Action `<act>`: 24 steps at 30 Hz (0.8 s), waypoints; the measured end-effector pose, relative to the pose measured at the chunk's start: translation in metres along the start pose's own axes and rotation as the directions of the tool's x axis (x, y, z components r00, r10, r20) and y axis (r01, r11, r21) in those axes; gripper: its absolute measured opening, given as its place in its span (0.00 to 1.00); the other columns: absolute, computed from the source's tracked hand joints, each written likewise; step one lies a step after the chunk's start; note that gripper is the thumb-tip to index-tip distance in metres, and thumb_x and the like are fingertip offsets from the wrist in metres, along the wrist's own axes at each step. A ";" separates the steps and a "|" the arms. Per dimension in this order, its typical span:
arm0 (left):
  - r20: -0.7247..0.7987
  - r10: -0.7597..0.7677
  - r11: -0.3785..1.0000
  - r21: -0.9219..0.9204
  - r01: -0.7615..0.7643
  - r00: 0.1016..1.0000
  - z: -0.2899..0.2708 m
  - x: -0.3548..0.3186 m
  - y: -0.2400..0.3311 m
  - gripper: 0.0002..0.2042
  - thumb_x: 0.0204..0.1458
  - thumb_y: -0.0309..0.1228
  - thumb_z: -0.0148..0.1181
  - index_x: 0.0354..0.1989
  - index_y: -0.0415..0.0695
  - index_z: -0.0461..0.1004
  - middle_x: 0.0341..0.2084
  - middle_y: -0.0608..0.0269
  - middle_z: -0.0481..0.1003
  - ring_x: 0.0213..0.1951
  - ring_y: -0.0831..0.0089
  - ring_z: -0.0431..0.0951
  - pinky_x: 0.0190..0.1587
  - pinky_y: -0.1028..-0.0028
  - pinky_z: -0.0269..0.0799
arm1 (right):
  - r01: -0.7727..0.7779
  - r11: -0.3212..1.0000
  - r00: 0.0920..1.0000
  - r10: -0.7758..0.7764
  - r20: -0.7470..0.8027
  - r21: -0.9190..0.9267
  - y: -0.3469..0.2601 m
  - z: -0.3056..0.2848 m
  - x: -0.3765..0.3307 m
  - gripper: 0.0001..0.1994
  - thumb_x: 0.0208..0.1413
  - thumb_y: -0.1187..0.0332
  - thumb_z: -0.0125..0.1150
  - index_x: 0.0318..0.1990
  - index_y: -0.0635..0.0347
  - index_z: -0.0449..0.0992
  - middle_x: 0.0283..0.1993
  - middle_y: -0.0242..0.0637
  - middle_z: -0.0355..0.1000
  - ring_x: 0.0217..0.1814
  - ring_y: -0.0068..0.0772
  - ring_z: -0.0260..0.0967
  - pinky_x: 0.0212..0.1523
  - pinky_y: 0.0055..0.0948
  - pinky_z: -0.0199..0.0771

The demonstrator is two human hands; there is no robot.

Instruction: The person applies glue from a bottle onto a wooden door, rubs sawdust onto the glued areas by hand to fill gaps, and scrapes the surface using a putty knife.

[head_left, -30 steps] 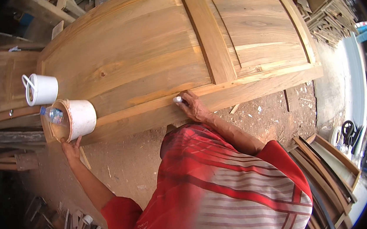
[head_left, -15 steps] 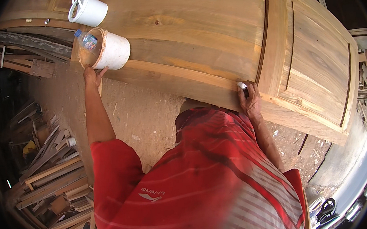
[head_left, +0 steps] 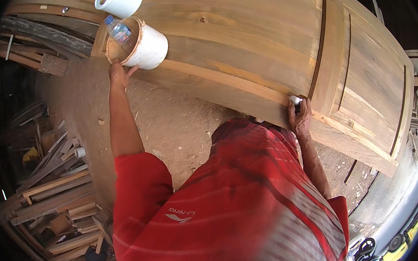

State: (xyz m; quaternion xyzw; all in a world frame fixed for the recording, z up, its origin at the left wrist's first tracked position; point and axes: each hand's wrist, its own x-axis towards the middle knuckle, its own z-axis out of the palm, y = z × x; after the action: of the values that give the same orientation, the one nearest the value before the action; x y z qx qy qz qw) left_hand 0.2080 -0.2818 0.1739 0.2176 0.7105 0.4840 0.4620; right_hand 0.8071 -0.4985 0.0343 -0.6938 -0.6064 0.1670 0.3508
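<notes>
My left hand [head_left: 122, 72] is closed on the near rim of a white bucket [head_left: 153, 48], which is tipped with its mouth toward the left. Inside the bucket leans a clear plastic bottle [head_left: 120, 33] with a blue cap. The bucket rests at the near left of a large wooden panelled door [head_left: 241, 43] lying flat. At the door's near edge, my right hand [head_left: 300, 117] is closed around a small white object [head_left: 295, 100]; the fingers hide most of it, so its kind is unclear.
Behind the first bucket stands a second white bucket [head_left: 125, 2] on the door. Stacked wood offcuts [head_left: 59, 208] fill the lower left, with long boards [head_left: 47, 38] at the far left. Bare dirt floor [head_left: 168, 119] lies between me and the door.
The whole view has shifted, so the buckets, door and both hands appear farther right. My left hand keeps its hold on the bucket, and my right hand still holds the white object.
</notes>
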 end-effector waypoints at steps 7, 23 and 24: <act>0.017 0.033 0.996 0.080 -0.034 0.999 0.004 -0.014 0.005 0.27 0.76 0.41 0.34 0.75 0.33 0.52 0.70 0.42 0.61 0.66 0.44 0.71 0.62 0.56 0.84 | -0.025 0.992 1.000 0.022 -0.021 -0.127 -0.007 0.002 0.002 0.12 0.59 0.69 0.68 0.46 0.63 0.75 0.38 0.48 0.70 0.39 0.53 0.72 0.41 0.47 0.75; 0.242 0.092 0.977 0.167 -0.135 0.966 0.024 0.008 0.001 0.27 0.65 0.28 0.48 0.74 0.41 0.59 0.65 0.51 0.69 0.60 0.59 0.78 0.52 0.61 0.89 | -0.068 0.988 0.997 0.061 -0.051 -0.142 -0.021 0.000 0.004 0.12 0.57 0.66 0.69 0.45 0.60 0.75 0.42 0.46 0.71 0.48 0.54 0.73 0.49 0.48 0.76; 0.307 0.086 0.981 0.140 -0.135 0.948 0.027 0.008 -0.002 0.25 0.64 0.27 0.48 0.70 0.39 0.62 0.62 0.53 0.72 0.57 0.61 0.79 0.51 0.61 0.89 | -0.050 0.986 0.998 0.044 -0.039 -0.156 -0.018 -0.002 0.005 0.12 0.57 0.66 0.69 0.44 0.60 0.75 0.42 0.46 0.71 0.47 0.54 0.73 0.49 0.48 0.76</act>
State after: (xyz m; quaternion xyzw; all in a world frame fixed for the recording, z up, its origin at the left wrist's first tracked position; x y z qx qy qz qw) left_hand 0.2276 -0.2638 0.1655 0.3644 0.6554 0.4122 0.5175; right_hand 0.7963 -0.4938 0.0486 -0.7363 -0.5947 0.1146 0.3016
